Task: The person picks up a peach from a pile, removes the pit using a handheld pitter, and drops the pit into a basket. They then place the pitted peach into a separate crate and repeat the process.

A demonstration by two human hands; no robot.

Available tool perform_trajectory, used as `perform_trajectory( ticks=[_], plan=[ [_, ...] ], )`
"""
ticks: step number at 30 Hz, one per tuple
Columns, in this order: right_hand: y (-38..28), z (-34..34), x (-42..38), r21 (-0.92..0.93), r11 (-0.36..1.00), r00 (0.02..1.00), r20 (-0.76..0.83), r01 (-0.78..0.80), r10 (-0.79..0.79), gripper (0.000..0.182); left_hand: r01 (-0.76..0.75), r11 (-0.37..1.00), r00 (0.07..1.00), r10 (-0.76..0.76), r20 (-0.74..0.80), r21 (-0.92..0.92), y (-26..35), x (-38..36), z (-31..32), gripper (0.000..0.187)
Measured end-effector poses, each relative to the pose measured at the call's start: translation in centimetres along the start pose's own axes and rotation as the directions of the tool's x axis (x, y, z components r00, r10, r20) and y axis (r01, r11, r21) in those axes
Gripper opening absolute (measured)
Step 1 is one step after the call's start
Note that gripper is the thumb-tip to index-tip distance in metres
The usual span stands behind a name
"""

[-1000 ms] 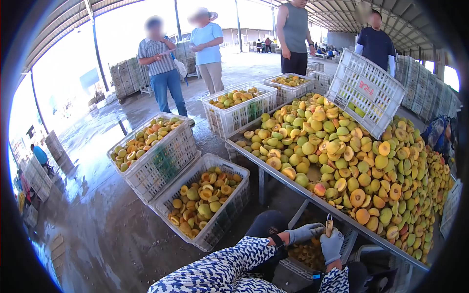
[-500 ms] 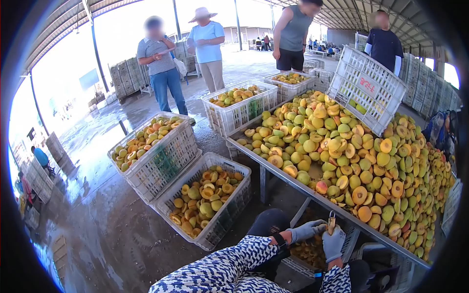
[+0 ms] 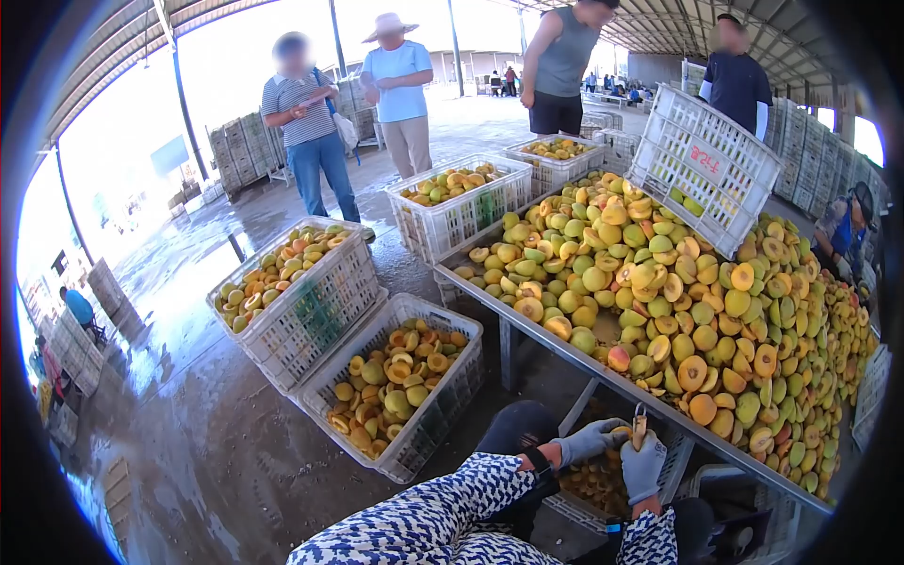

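My left hand, in a grey glove, is closed on a piece of yellow peach, mostly hidden by the fingers. Beside it my right hand, also gloved, grips a small pitting tool with a brownish handle and a looped metal tip pointing up. Both hands are close together over a crate under the table edge, with dark yellowish pieces inside. Just beyond them, a metal table bears a large heap of halved yellow-green peaches.
A crate of peach halves stands to the left, against a fuller raised crate. Two more filled crates stand behind. A tilted white crate rests on the heap. Several people stand beyond; a person is at the right.
The piece of peach shows more clearly in my left hand; both hands stay almost in place. At the far right, a person has raised their upper body into view.
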State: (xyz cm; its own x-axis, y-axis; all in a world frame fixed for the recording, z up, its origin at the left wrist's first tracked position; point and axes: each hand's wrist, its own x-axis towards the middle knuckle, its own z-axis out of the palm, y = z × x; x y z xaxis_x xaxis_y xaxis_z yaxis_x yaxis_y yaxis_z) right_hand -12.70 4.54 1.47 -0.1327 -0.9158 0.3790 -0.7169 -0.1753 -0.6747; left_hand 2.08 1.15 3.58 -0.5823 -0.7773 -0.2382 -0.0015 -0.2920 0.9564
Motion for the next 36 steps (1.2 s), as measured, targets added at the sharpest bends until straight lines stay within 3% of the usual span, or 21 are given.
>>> perform_trajectory(
  ticks=[3,5,8,16,21,23,24,28,31,33,36],
  plan=[
    [-0.1,0.0,0.0,0.041,0.999,1.000,0.006,-0.012,0.012,0.017,-0.010,1.000,1.000,0.010,-0.007,-0.001,-0.9,0.7,-0.4,0.024],
    [0.0,0.0,0.0,0.041,0.999,1.000,0.012,-0.012,0.012,0.018,-0.161,0.987,0.986,0.161,0.030,-0.010,-3.1,2.1,-0.9,0.025],
    [0.1,0.0,0.0,0.042,0.999,1.000,0.014,-0.012,0.011,0.018,-0.225,0.973,0.974,0.223,0.031,0.056,-4.3,3.0,-1.3,0.031],
    [0.2,0.0,-0.1,0.086,0.994,0.997,0.043,-0.069,0.066,0.018,-0.143,0.988,0.990,0.142,0.012,0.067,-2.6,1.7,-0.9,0.031],
    [0.2,0.0,-0.1,0.044,0.999,1.000,-0.006,0.029,-0.029,0.020,-0.058,0.998,0.995,0.059,-0.074,0.028,-1.4,1.0,-0.6,0.030],
    [-0.2,-0.1,-0.1,0.048,0.999,1.000,-0.022,0.020,-0.019,0.020,-0.239,0.971,0.945,0.240,-0.221,0.029,-3.4,2.7,-1.3,0.034],
    [-0.5,-0.2,-0.1,0.053,0.998,0.999,-0.037,0.014,-0.012,0.021,-0.248,0.962,0.944,0.214,-0.249,-0.112,-3.7,3.2,-1.8,0.031],
    [-1.5,-0.8,-0.1,0.070,0.998,1.000,-0.029,0.004,-0.002,0.021,-0.328,0.889,0.921,0.227,-0.316,-0.318,-4.4,4.0,-3.0,0.024],
    [-2.3,-1.2,0.0,0.072,0.997,1.000,0.024,-0.019,0.017,0.020,-0.336,0.885,0.925,0.248,-0.286,-0.321,-4.3,4.0,-3.1,0.027],
    [-2.6,-1.3,0.0,0.193,0.973,0.990,0.088,-0.124,0.109,0.019,-0.304,0.910,0.942,0.241,-0.235,-0.283,-5.4,4.7,-3.3,0.031],
    [-1.9,-0.8,0.0,0.250,0.967,0.999,0.007,-0.054,0.054,0.017,-0.237,0.941,0.961,0.190,-0.202,-0.241,-4.6,4.1,-2.8,0.038]
  ],
)
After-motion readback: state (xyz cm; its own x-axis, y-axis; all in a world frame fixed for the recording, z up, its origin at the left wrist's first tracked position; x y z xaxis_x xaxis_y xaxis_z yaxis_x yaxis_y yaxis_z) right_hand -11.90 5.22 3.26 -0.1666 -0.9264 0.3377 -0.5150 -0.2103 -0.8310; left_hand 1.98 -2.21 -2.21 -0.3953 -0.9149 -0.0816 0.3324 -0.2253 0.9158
